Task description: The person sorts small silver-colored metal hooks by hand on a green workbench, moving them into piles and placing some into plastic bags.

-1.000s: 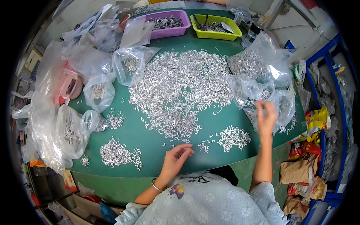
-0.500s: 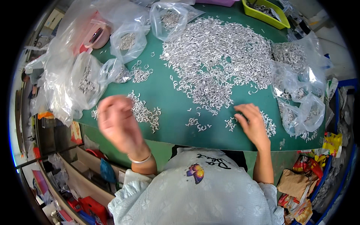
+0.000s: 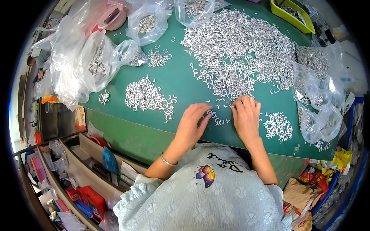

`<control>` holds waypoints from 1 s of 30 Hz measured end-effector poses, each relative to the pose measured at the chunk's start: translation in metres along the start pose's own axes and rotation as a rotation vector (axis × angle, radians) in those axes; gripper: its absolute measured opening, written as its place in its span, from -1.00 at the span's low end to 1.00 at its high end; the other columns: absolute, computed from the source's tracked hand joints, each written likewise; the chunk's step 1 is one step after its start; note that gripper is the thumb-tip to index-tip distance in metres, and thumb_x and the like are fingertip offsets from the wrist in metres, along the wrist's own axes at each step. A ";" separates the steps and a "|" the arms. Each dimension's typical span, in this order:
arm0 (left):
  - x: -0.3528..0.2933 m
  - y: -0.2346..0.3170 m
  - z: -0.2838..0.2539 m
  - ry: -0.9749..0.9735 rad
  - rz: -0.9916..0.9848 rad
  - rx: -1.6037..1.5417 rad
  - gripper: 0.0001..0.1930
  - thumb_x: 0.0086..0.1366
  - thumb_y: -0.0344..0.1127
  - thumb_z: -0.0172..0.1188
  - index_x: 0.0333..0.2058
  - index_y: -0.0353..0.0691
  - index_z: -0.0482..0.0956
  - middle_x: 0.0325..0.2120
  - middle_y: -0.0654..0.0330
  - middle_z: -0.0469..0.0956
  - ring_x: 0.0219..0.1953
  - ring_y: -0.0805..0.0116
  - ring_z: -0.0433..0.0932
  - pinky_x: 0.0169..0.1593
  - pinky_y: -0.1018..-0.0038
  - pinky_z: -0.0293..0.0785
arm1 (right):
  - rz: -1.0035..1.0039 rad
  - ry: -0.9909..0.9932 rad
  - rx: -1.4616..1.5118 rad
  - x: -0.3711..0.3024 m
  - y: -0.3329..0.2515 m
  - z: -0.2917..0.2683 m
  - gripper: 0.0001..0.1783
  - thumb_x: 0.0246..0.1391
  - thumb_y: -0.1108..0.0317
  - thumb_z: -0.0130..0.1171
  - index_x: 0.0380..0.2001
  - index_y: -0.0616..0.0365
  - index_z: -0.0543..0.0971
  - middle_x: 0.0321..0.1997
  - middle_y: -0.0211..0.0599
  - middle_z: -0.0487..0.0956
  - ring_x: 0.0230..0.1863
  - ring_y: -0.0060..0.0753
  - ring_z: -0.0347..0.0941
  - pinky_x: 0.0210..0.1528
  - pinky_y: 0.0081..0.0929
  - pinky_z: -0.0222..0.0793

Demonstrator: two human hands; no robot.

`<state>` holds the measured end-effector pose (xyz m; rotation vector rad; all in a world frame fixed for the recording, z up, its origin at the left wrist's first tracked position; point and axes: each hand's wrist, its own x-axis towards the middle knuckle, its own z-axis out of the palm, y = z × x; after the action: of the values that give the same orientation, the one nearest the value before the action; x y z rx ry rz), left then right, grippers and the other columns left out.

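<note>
A large heap of small silver C-shaped metal pieces (image 3: 246, 46) spreads over the green tabletop (image 3: 185, 84). At its near edge is my right hand (image 3: 246, 115), fingers bunched downward; a thin silver bit shows by the fingertips, but what they pinch is too small to tell. My left hand (image 3: 192, 124) is beside a few loose metal pieces (image 3: 219, 120), thumb and curved fingers apart, nothing visible in its grasp. To its left lies a smaller pile of metal pieces (image 3: 144, 95). Another small pile (image 3: 278, 126) is right of my right hand.
Clear plastic bags of metal parts (image 3: 96, 63) stand at the left, with more bags (image 3: 322, 115) along the right edge. A pink tub (image 3: 113, 18) sits at the far left, a yellow-green basket (image 3: 295, 17) at the far right. Open drawers (image 3: 88, 165) are below left.
My left hand has come from the left pile to the loose pieces in the middle. My right hand has shifted slightly inward, its fingers now bunched at the heap's edge. The view has shifted.
</note>
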<state>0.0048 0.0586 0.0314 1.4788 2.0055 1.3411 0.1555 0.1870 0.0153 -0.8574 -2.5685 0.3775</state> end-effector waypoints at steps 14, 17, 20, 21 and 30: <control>0.033 -0.010 0.060 -0.200 0.235 0.343 -0.75 0.12 -0.44 0.27 -0.18 -0.16 0.57 -0.20 0.22 0.45 -0.10 0.22 0.41 -0.06 0.31 0.23 | 0.339 0.009 0.422 -0.019 0.023 -0.028 -0.87 0.06 0.59 0.15 -0.27 0.31 0.57 -0.45 -0.14 0.50 -0.39 -0.14 0.41 -0.24 -0.31 0.31; 0.035 -0.014 0.063 -0.219 0.241 0.377 -0.81 0.13 -0.43 0.27 -0.24 -0.17 0.55 -0.20 0.23 0.42 -0.11 0.22 0.38 -0.06 0.31 0.22 | 0.303 0.055 0.337 -0.020 0.027 -0.030 -0.89 0.06 0.60 0.17 -0.30 0.32 0.57 -0.48 -0.24 0.46 -0.48 -0.38 0.37 -0.39 -0.46 0.31; 0.038 -0.017 0.061 -0.248 0.254 0.339 -0.84 0.15 -0.41 0.25 -0.28 -0.20 0.52 -0.23 0.22 0.42 -0.13 0.21 0.38 -0.08 0.32 0.22 | 0.280 0.060 0.372 -0.018 0.029 -0.028 -0.93 0.04 0.58 0.20 -0.36 0.30 0.56 -0.46 -0.23 0.49 -0.48 -0.32 0.37 -0.36 -0.42 0.30; 0.038 -0.017 0.060 -0.257 0.262 0.335 -0.85 0.15 -0.41 0.25 -0.28 -0.20 0.51 -0.24 0.22 0.43 -0.14 0.21 0.38 -0.08 0.32 0.22 | 0.262 0.049 0.342 -0.017 0.028 -0.026 -0.93 0.02 0.57 0.21 -0.37 0.28 0.56 -0.45 -0.23 0.50 -0.44 -0.26 0.38 -0.31 -0.37 0.29; 0.041 -0.012 0.043 -0.114 0.034 -0.062 -0.90 0.21 -0.54 0.18 -0.28 -0.30 0.51 -0.40 0.21 0.53 -0.35 0.33 0.49 -0.20 0.44 0.32 | 0.162 -0.035 0.033 -0.002 0.021 -0.013 -0.87 -0.08 0.44 0.30 -0.46 0.18 0.53 -0.42 -0.27 0.51 -0.29 -0.18 0.40 -0.20 -0.27 0.21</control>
<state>0.0109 0.1146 0.0106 1.5322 1.8601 1.2897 0.1735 0.2042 0.0179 -1.0591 -2.5246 0.4858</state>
